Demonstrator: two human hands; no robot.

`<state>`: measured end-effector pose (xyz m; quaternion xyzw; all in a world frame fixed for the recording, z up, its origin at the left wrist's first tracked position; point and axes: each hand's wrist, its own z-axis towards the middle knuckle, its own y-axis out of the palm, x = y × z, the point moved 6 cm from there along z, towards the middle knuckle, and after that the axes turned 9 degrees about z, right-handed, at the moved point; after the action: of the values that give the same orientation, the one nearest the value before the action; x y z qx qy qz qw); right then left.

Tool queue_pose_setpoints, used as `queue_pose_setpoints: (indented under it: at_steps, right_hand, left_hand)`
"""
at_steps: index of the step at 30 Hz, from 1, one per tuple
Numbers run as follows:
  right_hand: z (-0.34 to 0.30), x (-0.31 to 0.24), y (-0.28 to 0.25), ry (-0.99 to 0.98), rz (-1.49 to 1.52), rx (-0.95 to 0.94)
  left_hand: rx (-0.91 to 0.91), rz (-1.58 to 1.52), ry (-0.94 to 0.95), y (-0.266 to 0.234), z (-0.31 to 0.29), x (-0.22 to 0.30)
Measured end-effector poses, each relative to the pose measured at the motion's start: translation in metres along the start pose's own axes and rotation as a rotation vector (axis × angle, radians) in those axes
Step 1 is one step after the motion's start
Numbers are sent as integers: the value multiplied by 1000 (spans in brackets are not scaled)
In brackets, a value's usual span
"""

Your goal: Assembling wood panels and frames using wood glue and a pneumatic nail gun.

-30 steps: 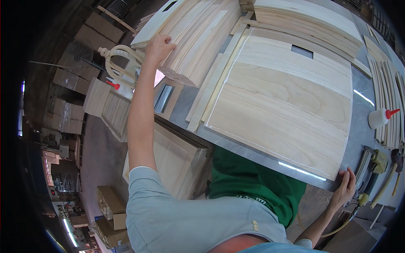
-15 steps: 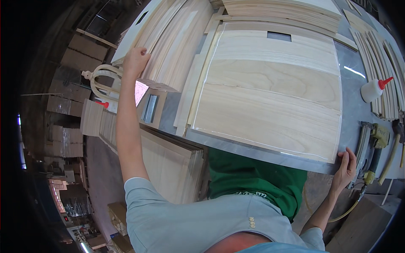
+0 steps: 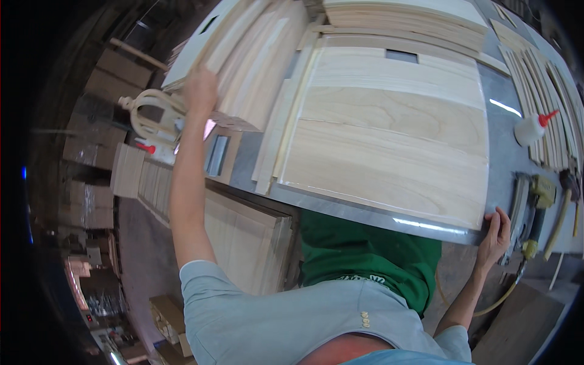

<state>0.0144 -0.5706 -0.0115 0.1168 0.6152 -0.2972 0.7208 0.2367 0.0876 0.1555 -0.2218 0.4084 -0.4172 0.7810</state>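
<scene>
So, left hand (image 3: pixel 201 91) is at the near end of the tall wood stack (image 3: pixel 261 67), on its left side. Motion blur there; can't tell if that grip is clamped on a piece or just touching. Right hand (image 3: pixel 496 234) is at the front edge of the table (image 3: pixel 502 161), just beside the near right corner of the big board (image 3: pixel 389 140). Its fingers are bent; can't tell if that grip is together or apart.

Big board lies flat on the table in front of the person, between the two hands. Dark rectangular slot (image 3: pixel 401 56) near its far edge, thin white line near the left and front edges. Wood strips (image 3: pixel 292 112) run along its left side; another wood stack (image 3: pixel 404 27) sits beyond the far edge.

Right side of table: white bottle (image 3: pixel 529 131) with red tip, tilted, next to a bundle of thin slats (image 3: pixel 538 103). Nail gun (image 3: pixel 541 194) lies nearer the right hand, hammer (image 3: pixel 567 188) to the right of it. Left side: rounded wooden frame (image 3: pixel 146 115) near the left forearm, second red-tipped bottle (image 3: pixel 161 153) just below it. More panels (image 3: pixel 243 237) stand below table level.
</scene>
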Motion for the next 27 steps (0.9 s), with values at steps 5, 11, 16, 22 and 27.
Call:
queue_pose_setpoints:
  at_steps: [5, 11, 16, 22, 27]
  right_hand:
    - [6, -3, 12, 27, -33, 24]
    - [5, -6, 14, -19, 16, 2]
    - [1, -12, 14, -46, -7, 11]
    - [0, -15, 13, -51, -31, 23]
    - [2, -12, 13, -43, -28, 32]
  left_hand:
    - [77, -602, -129, -58, -44, 12]
    - [-590, -1279, -40, -74, -108, 155]
    - [-621, -1389, 139, -77, -120, 238]
    - [-494, -1234, 213, -87, -118, 255]
    - [-404, -914, 325, -105, -119, 258]
